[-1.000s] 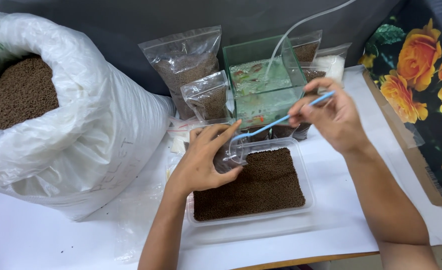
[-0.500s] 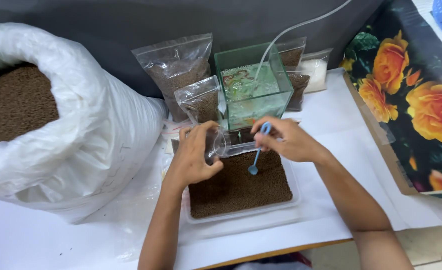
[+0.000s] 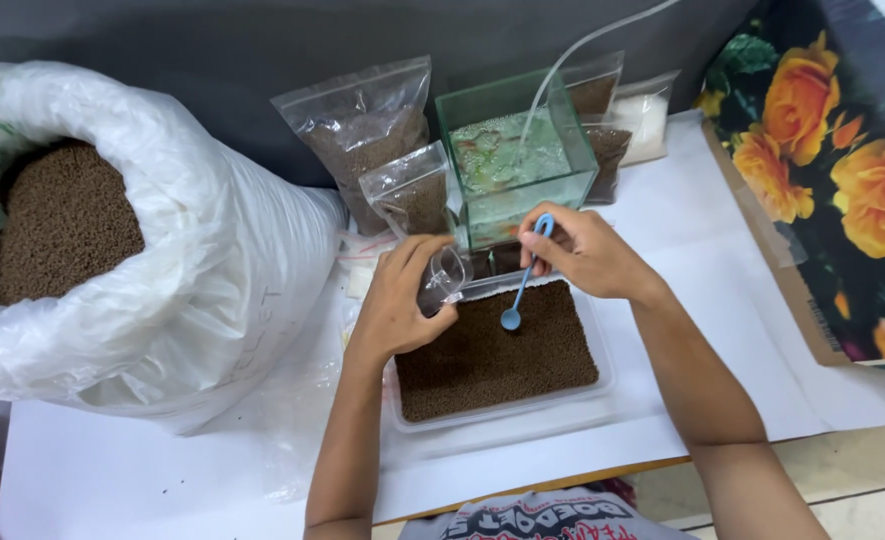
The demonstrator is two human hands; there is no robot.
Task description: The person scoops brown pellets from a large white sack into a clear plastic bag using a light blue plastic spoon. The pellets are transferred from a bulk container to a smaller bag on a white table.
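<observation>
Counted out on the white table (image 3: 762, 330): one big white sack (image 3: 192, 270) of brown pellets at the left, one clear tray (image 3: 602, 385) of the same pellets in front of the person, one small glass tank (image 3: 514, 165) of greenish water behind the tray with one thin hose (image 3: 582, 50) running into it, four clear bags propped along the dark wall, and one blue spoon (image 3: 522, 280)

Left hand (image 3: 402, 300) is curled around a small clear plastic cup (image 3: 444, 278), thumb and fingers closed on it, holding it tilted over the tray's near-left corner. Right hand (image 3: 582, 250) pinches the blue spoon by its upper handle, fingers pressed together, with the bowl hanging down just over the pellets in the tray, close to the cup's mouth

Three bags hold brown pellets: a tall bag (image 3: 362, 130) left of the tank, a smaller bag (image 3: 414, 195) in front of it, another (image 3: 602, 120) behind the tank. The fourth bag (image 3: 647, 115) at the right holds something white. A panel with orange roses (image 3: 832, 180) stands at the right edge
</observation>
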